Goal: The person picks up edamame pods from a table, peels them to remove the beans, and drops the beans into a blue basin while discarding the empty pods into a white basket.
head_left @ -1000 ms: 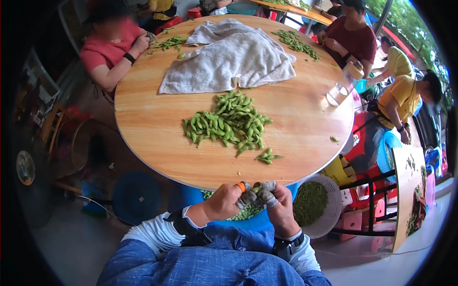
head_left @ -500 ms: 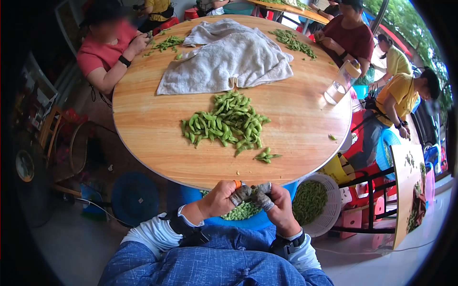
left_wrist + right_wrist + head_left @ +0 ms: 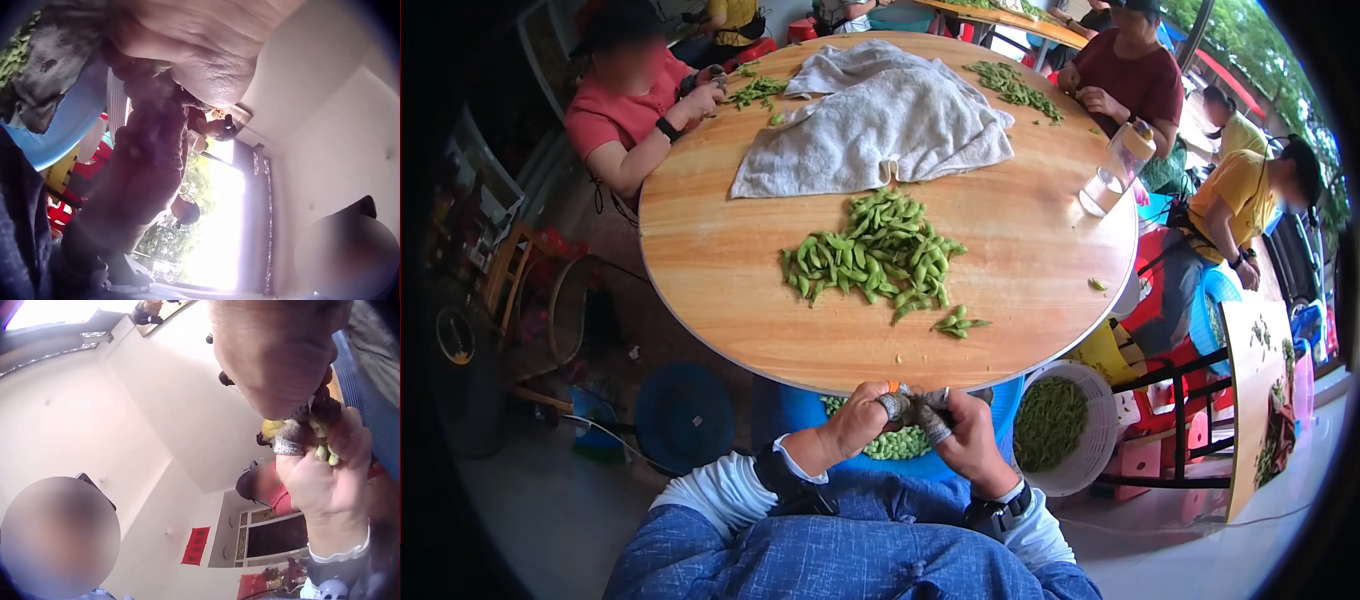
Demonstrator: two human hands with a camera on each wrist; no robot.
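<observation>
Both hands meet just off the table's near edge, over a blue basin (image 3: 990,425) with shelled green beans (image 3: 897,444) in it. The left hand (image 3: 858,420) has curled fingers, an orange band on one, and grey wraps on its thumb and fingertips. In the right wrist view, pale green edamame beans (image 3: 332,457) show in its curled fingers. The right hand (image 3: 977,435), wrapped likewise, pinches at the left fingertips; the edamame pod between them is mostly hidden. Ahead, a pile of edamame pods (image 3: 870,255) lies on the round wooden table (image 3: 730,290).
A grey-white towel (image 3: 880,120) covers something behind the pile. A clear bottle (image 3: 1107,185) stands at the right. Beside the blue basin is a white basket (image 3: 1103,430) of green pods or trimmings. People sit around, one in a red shirt (image 3: 622,105) at the left.
The hands have stayed together over the basin while their fingers turned, and the green pod seen between them earlier is now mostly covered. The pile looks unchanged.
</observation>
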